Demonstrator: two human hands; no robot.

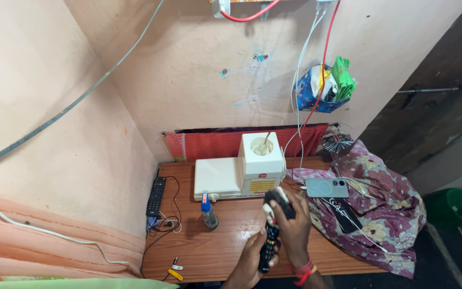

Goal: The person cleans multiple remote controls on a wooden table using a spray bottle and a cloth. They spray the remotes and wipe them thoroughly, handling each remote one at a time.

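Blue patterned pouch point(312, 96) on wall, stuffed with green folded bags point(343, 78). I see long black remote control point(268, 247) upright over wooden tabletop point(209, 251): left hand point(252, 260) clasps its lower end, right hand point(293, 225) closed on top, gripping black-and-white rounded object point(275, 202).

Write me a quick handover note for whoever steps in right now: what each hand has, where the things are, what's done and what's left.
Left hand: grips the lower end of a black remote control, held upright over the wooden table.
Right hand: closed around a dark object with a white part, pressed at the remote's top end; what it is cannot be told.
Nearby: small spray bottle with a blue top stands left of the hands; second remote lies by the wall; phone lies on the floral cloth.
Done: both items picked up and brought together.
Left: not clear from this view; the remote has not been put down.
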